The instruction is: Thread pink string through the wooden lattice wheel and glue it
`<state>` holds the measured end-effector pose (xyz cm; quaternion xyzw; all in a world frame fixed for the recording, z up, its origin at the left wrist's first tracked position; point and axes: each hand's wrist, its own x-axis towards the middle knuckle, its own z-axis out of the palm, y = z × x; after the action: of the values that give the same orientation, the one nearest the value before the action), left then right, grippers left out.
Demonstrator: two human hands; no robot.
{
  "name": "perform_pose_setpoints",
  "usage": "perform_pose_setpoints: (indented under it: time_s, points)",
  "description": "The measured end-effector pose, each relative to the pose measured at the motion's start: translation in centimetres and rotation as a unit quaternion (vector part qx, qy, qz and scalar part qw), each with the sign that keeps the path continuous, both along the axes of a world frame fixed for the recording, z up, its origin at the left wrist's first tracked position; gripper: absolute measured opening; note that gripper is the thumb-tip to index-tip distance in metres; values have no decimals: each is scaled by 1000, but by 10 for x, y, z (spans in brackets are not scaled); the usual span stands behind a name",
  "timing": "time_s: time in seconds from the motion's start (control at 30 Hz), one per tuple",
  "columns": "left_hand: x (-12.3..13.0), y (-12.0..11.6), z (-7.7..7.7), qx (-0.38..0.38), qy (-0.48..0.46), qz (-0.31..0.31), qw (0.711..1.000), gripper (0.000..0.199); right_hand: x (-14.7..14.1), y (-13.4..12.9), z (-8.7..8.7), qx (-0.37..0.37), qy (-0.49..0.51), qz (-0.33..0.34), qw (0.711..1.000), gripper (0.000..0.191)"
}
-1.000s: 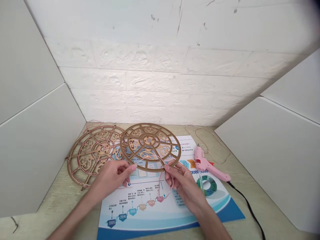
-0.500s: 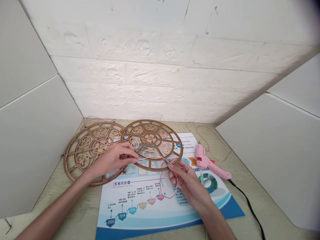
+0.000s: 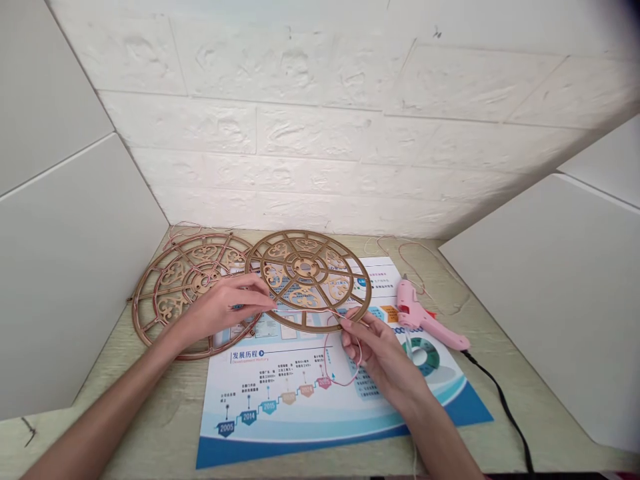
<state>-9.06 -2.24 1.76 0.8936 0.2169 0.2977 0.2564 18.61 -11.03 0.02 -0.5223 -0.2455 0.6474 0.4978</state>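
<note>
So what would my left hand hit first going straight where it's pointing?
Apart from the thin wire it pinches, your left hand would probably meet the wheel frame gripped by your right hand; depth is unclear, so it might pass just above.

Chinese heading, English subtitle and a run of years on the printed sheet [image 3: 295, 417]
The dark heading 发展历程 [image 3: 245, 355] stands at the left of the sheet, with a white arrow in a blue disc [image 3: 261, 353] just after it and Development History [image 3: 250, 361] in small reddish letters beneath; below, tags climb rightward, reading 2005 [image 3: 226, 428] and 2014 [image 3: 249, 417] on darker blue, 2015 [image 3: 269, 406] on teal, 2024 [image 3: 306, 389] on a pinkish tag and what looks like 2025 [image 3: 325, 382] on deeper pink, while the number on the pale beige tag [image 3: 287, 398] is too faint to read surely; the small Chinese lines above the tags are too fine to make out
</note>
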Motion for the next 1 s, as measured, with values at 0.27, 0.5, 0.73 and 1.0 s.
perform_pose_setpoints:
  time_s: [0.27, 0.5, 0.73, 1.0]
  points:
    - [-3, 1, 0, 3, 26, 13, 1000, 25, 0, -2, 0, 10, -2, -4, 1000, 49]
    - [-3, 2, 0, -10, 29, 23, 999, 25, 1, -1, -2, 12, -3, 4, 1000, 48]
    - [-1, 2, 4, 10, 1, 22, 1000, 22, 1, -1, 1, 9, 5, 5, 1000, 48]
    - [2, 2, 5, -15, 15, 50, 999, 24, 1, 0, 0, 19, 17, 3, 1000, 46]
